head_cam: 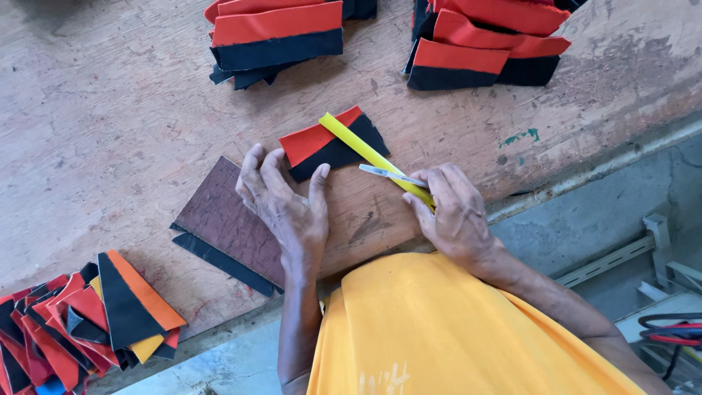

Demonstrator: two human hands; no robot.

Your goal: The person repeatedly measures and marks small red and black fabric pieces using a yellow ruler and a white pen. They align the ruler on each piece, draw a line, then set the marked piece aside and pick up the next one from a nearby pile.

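- red-and-black fabric piece (333, 148) lies on workbench (110, 132), just right of brown board (227, 219); thin, limp, judged light
- pinned flat by spread left hand (289, 208); best held at edges
- pen (391, 174) and yellow ruler (369, 153) gripped in right hand (453, 212), across the piece

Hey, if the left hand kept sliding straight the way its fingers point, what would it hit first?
The left hand already has fingertips on the red and black piece, so that comes first. Past it the bare table runs up to the stack near the far edge, though the exact line is hard to judge.

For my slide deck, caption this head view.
Left hand steadies a red-and-black fabric piece while right hand holds a yellow strip and pen.
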